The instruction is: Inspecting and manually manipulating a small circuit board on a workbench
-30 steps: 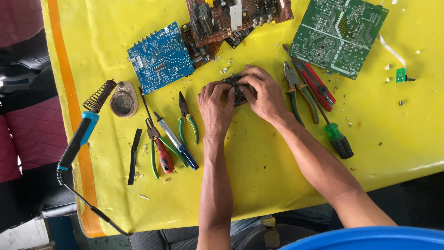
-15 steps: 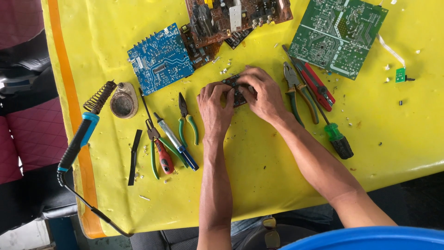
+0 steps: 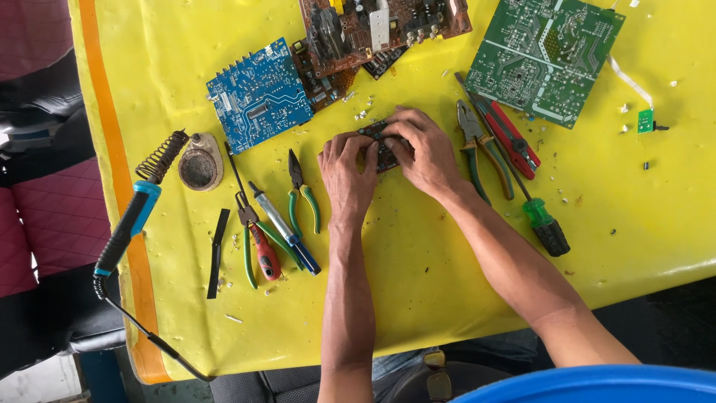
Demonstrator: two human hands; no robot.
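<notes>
Both hands are gripping a small dark circuit board [image 3: 382, 143] at the middle of the yellow tabletop [image 3: 418, 283], just near of the brown circuit board [image 3: 380, 26]. The left hand [image 3: 347, 175] pinches its left end and the right hand [image 3: 423, 153] covers its right end, fingers curled over the top. The step in hand looks like working this small board between the fingers, perhaps prying or flexing a part loose. The next move probably calls for a firm pinch at both ends and a controlled twist, so nothing snaps off. The board lies flat, its long axis running roughly left to right, tilted slightly far-left; much of it is hidden under the fingers. Pliers [image 3: 477, 145] lie just right of the right hand, and green-handled cutters [image 3: 302, 190] just left of the left hand.
</notes>
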